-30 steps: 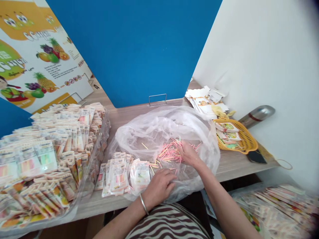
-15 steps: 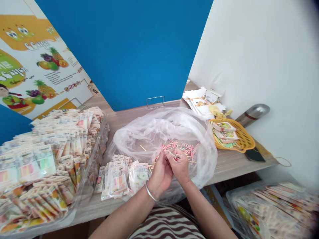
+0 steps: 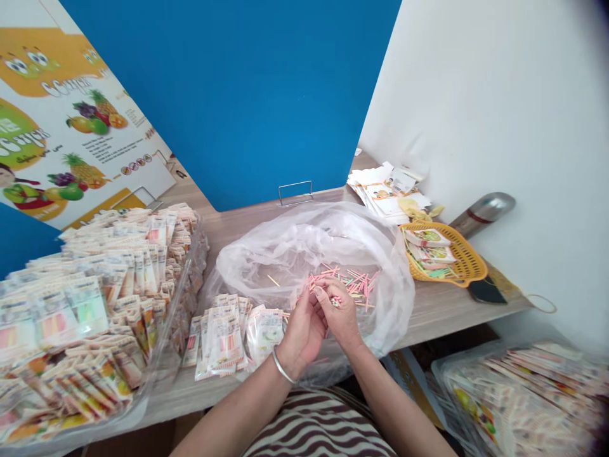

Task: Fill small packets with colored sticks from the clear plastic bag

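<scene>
My right hand [image 3: 340, 317] is closed around a small bundle of thin coloured sticks [image 3: 336, 301], whose pink, white and green ends poke out between thumb and fingers. Against it rests my left hand [image 3: 305, 327], wearing a silver bangle, its fingers curled in at the fingertips of the right; what they grip is hidden. Both hands are above a cloudy plastic bag [image 3: 390, 298] spread open on the table. Just beyond them, loose pink, green and yellow sticks [image 3: 364, 285] lie in the bag. Left of the hands are flat printed packets [image 3: 226, 343] with coloured sticks showing through.
A large clear bag of packed packets [image 3: 95, 304] fills the table's left side. On the right are a yellow basket [image 3: 469, 263] holding packets, a steel flask [image 3: 490, 212], a dark phone [image 3: 488, 292] and printed papers [image 3: 385, 190]. Another bag of packets [image 3: 528, 393] sits lower right.
The bundle in my right hand has turned, so its stick ends now face up toward me. My hands stay together at nearly the same spot; the view has shifted slightly.
</scene>
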The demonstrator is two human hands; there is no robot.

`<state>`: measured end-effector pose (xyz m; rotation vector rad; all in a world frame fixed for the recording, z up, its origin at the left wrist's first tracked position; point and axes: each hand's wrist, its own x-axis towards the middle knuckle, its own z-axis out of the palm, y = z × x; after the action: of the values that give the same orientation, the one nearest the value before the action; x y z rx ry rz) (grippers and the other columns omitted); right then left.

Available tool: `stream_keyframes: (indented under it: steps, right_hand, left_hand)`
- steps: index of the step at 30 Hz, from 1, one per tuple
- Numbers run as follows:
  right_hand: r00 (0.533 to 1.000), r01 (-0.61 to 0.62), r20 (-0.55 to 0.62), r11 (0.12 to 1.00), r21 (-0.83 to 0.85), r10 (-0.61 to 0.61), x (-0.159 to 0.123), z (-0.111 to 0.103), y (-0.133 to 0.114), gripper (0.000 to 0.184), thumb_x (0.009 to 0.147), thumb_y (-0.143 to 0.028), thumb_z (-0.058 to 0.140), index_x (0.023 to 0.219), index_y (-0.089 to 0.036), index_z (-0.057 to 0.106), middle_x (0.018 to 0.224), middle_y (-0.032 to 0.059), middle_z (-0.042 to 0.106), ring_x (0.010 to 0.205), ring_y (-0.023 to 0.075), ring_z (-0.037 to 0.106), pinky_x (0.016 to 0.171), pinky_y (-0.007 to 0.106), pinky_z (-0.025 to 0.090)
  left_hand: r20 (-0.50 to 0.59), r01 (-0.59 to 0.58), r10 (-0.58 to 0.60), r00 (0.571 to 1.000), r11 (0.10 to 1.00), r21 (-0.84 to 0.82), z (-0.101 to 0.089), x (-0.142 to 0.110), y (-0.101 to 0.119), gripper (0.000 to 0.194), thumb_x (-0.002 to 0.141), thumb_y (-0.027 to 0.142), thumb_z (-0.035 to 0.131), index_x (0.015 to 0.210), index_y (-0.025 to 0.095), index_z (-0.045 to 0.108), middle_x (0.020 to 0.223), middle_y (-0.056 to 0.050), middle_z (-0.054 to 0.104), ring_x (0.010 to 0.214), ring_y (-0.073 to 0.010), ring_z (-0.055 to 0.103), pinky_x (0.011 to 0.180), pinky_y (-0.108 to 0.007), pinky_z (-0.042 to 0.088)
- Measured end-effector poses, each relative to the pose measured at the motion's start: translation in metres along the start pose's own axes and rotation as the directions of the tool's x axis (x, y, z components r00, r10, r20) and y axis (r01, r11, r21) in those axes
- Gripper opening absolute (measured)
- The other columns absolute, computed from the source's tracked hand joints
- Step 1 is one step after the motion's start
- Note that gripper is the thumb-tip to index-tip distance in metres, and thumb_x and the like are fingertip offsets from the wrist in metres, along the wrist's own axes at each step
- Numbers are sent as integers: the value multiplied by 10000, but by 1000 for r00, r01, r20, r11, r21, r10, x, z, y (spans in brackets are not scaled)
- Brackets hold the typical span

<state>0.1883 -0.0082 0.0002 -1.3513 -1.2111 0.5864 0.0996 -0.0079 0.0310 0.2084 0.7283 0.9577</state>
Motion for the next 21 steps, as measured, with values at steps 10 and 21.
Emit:
stream_keyframes:
  steps: [10, 21]
  right_hand:
    - [988, 19, 153, 998, -62, -10, -3, -6, 0, 399, 1016, -429, 408, 1068, -243, 757, 1371, 99, 640, 1374, 243, 475, 1189, 502, 304]
    - [948, 52, 318, 993, -108, -15, 1, -19, -12, 322, 996, -407, 463, 1049, -260, 744, 1147, 70, 751, 1112, 230, 657, 1151, 472, 327]
  left_hand:
    - [114, -59, 37, 993, 979, 193, -14, -4, 3, 503, 861, 591, 671, 1171, 196, 704, 1197, -95, 708, 1144, -223, 638, 984, -337, 508]
    - [463, -649, 612, 641, 112, 752, -21, -24, 24, 265, 882, 315, 705, 1138, 251, 709, 1095, -62, 700, 1035, -217, 628, 950, -369, 480]
